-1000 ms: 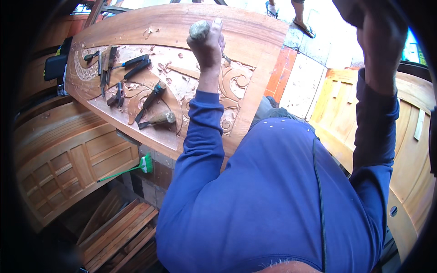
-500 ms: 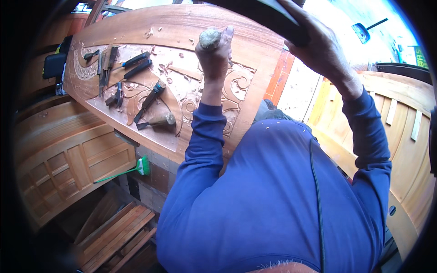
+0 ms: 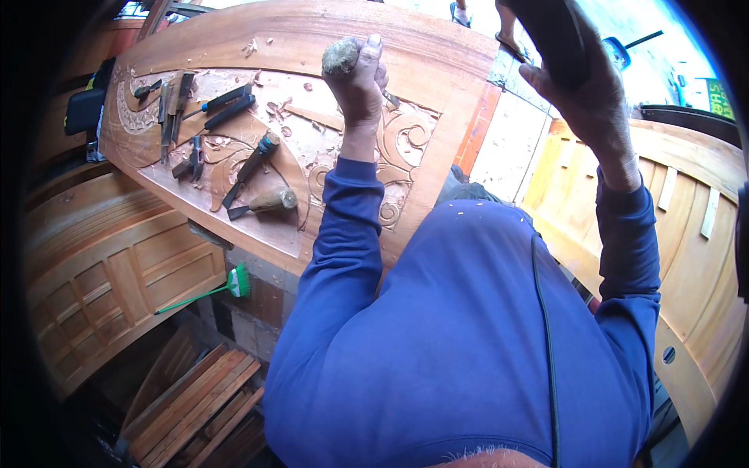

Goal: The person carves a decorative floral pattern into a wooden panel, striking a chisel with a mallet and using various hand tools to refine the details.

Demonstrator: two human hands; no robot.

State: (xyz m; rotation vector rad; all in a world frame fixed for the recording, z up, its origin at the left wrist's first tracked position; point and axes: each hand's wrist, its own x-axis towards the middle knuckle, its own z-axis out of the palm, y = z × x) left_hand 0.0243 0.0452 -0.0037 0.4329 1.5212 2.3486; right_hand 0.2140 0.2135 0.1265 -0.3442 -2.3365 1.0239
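Smooth, honey-coloured wood surrounds you: a boarded door (image 3: 690, 226) at right, a framed door (image 3: 129, 288) at left, a green broom (image 3: 239, 282) near it. Your right hand (image 3: 589, 101) is farther right than half a second ago, and its dark block (image 3: 558, 47), blurred, no longer overlaps the far edge of the panel (image 3: 437, 39). Another person's foot (image 3: 507, 37), out of sight then, shows beside it. That hand wraps the block, thumb jutting out, other fingers mostly hidden. Your left hand (image 3: 359, 86) hardly shifts, its fist tight round a chisel (image 3: 341, 56), thumb up beside the rough, pale handle end. I cannot tell whether the blade touches the panel beneath. Rounded scrolls (image 3: 413, 136) curl near it; thin, crinkled shavings (image 3: 277, 113) and slim tools (image 3: 251, 168) lie leftward.
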